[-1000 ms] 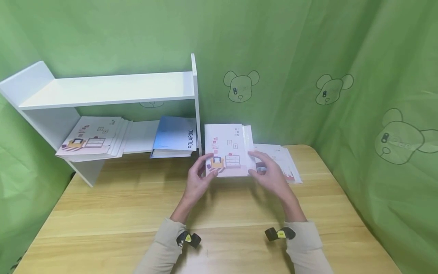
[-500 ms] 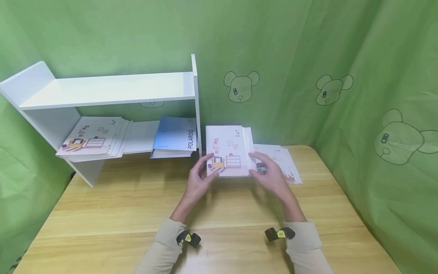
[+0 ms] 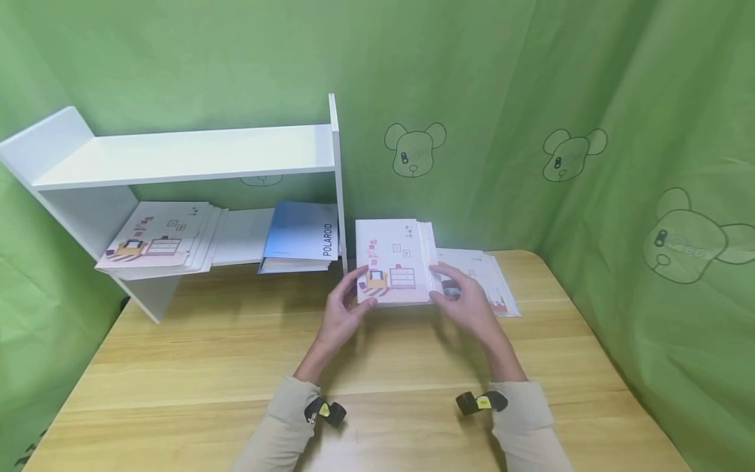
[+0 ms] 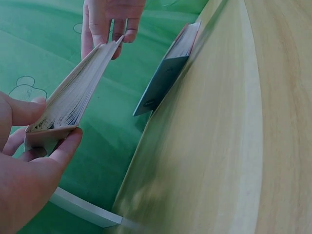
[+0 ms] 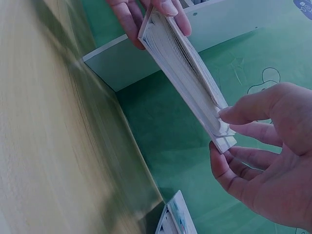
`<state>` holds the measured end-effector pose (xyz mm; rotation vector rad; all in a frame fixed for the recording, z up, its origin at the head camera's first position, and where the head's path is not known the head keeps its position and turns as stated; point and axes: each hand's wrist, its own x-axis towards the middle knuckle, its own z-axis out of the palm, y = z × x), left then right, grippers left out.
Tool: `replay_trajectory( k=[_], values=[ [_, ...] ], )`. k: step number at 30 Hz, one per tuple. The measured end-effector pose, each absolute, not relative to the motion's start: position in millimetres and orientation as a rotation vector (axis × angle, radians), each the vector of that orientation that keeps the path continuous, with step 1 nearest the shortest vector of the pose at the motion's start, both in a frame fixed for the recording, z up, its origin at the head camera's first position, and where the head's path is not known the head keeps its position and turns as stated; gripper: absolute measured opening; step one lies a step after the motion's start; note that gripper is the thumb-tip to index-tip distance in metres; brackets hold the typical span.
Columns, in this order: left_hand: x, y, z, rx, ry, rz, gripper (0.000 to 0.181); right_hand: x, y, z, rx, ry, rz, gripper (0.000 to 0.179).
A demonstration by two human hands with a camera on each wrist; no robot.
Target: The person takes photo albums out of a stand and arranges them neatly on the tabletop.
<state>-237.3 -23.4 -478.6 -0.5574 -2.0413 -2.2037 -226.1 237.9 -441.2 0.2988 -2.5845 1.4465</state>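
Note:
Both hands hold up a thick book [image 3: 386,255] with a white cover, drawn with a yellow armchair and a chest of drawers. My left hand [image 3: 339,311] grips its left edge, thumb on the near side and fingers beneath. On the right edge, my right hand [image 3: 468,305] pinches it between thumb and fingers. The wrist views show the book's many page edges [image 5: 180,63] slightly fanned and its bottom raised off the table. Behind my right hand, another white book [image 3: 498,288] lies on the table, partly hidden.
A white two-level shelf [image 3: 200,154] stands at the left. On its lower board lie a stack of similar white books [image 3: 156,239] and a blue book [image 3: 301,233] marked POLAROID. Its side panel stands close left of the held book. A green curtain [image 3: 472,78] hangs behind the wooden table [image 3: 200,380].
The held book's far edge has dipped slightly toward me, and its left edge has shifted a touch rightward. Both hands keep their hold in almost the same place.

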Motion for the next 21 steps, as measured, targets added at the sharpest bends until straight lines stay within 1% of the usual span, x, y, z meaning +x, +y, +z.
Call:
replay_trajectory(
  k=[21],
  values=[
    [-240.3, -20.9, -486.3, -0.402, -2.051, -2.267, 0.063, -229.3, 236.0, -450.2, 0.240, -2.579, 1.443, 0.047]
  ],
)
